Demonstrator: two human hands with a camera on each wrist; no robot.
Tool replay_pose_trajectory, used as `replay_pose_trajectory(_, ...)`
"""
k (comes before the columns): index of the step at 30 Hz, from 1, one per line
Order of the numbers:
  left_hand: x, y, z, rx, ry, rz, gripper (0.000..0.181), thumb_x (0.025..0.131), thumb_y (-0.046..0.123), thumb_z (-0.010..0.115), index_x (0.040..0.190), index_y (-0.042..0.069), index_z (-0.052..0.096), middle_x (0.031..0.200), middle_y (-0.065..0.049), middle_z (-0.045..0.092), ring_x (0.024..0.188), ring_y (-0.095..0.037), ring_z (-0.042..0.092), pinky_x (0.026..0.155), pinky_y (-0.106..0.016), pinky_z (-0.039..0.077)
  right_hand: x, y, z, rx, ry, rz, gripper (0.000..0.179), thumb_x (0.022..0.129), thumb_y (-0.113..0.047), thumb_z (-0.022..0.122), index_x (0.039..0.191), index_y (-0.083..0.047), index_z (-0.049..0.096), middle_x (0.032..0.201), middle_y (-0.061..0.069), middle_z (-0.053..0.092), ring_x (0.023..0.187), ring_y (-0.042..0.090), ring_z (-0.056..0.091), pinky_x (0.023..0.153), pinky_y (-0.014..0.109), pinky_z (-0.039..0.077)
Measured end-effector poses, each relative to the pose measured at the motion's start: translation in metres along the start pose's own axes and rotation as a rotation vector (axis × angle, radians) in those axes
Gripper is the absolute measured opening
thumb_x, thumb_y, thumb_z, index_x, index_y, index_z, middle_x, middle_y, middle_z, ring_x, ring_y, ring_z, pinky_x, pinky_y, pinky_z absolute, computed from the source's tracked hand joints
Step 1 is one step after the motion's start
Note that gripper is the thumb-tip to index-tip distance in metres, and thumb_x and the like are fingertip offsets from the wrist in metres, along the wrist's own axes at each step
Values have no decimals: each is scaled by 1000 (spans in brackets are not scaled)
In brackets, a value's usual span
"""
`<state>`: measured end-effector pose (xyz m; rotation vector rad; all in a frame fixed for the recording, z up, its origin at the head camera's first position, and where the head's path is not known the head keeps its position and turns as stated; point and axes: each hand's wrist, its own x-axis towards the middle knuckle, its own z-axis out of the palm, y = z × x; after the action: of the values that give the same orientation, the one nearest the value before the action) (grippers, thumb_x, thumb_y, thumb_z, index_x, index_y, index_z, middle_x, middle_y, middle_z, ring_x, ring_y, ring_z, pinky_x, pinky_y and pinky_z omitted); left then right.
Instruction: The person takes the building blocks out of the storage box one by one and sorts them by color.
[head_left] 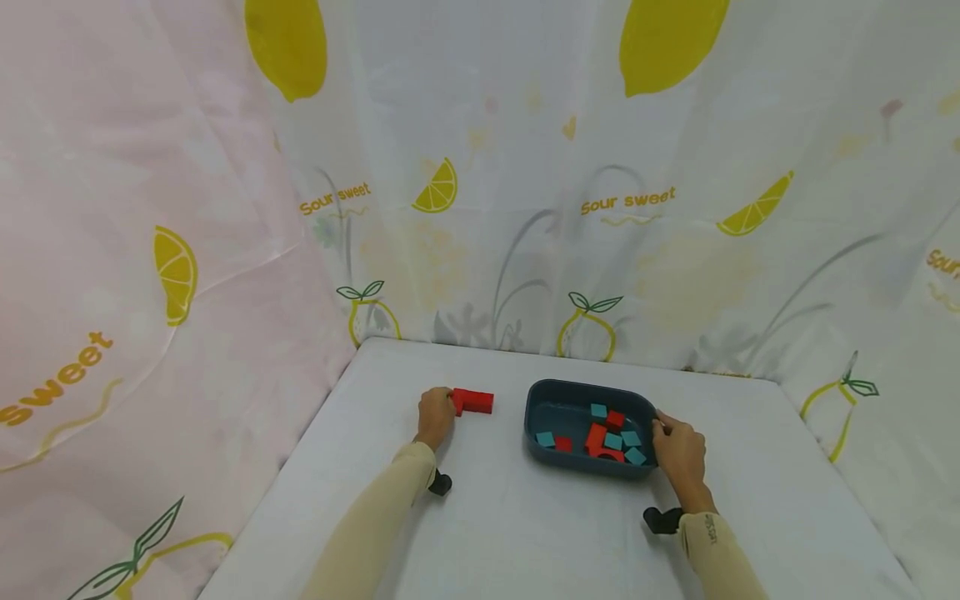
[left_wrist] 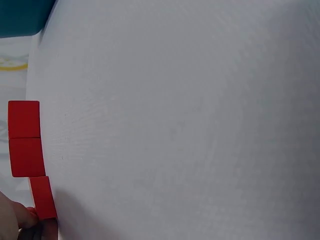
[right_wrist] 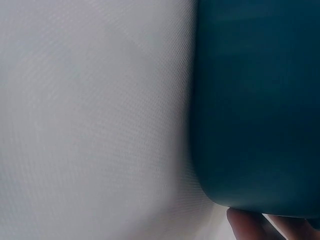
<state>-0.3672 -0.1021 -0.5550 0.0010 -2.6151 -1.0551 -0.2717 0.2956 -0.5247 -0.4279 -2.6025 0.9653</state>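
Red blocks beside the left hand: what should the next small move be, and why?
Probably easing the left hand off the narrow red block: its fingers are at one end, while the other end appears to meet two squarish red blocks.

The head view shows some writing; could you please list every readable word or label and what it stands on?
"Sour sweet", twice: back sheet.
"sweet": left sheet.
"Sour", cut off by the picture's edge: right sheet.
Print on right sleeve: too small to read.

Head view: from above, facing forward-down across table (head_left: 525, 533). Wrist views: close, low. All share tray (head_left: 585, 468).
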Motion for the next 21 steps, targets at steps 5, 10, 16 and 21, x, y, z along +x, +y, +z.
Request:
replay_pose_trajectory(5,2,1,-1,34,34,47,20,89,-8,56,103,-12,69,99,-24,69,90,-36,66,78,-44,56,1,1,1,0,3,-1,36,98,-17,53,129,1,60,103,27,68,66,26,54,47,31,39)
replay_pose_trajectory(10,11,7,-2,67,98,142,24,89,0,61,110,-12,64,101,-22,67,94,-37,62,85,-46,52,0,1,1,-10,-1,7,36,98,-17,54,129,0,60,106,27,67,71,27,56,50,31,40)
replay_pose_trajectory(16,24,33,-9,60,86,229,33,89,7,64,119,-8,60,110,-18,65,102,-33,59,90,-42,50,-1,0,1,-16,-13,15,36,98,-17,53,130,0,60,109,27,66,72,27,56,51,32,42)
replay_pose_trajectory(21,29,65,-6,-45,-34,304,42,89,11,69,124,-7,57,114,-17,62,100,-29,62,87,-40,52,0,0,1,-19,5,2,36,98,-16,54,129,0,60,108,27,67,73,27,58,53,34,44)
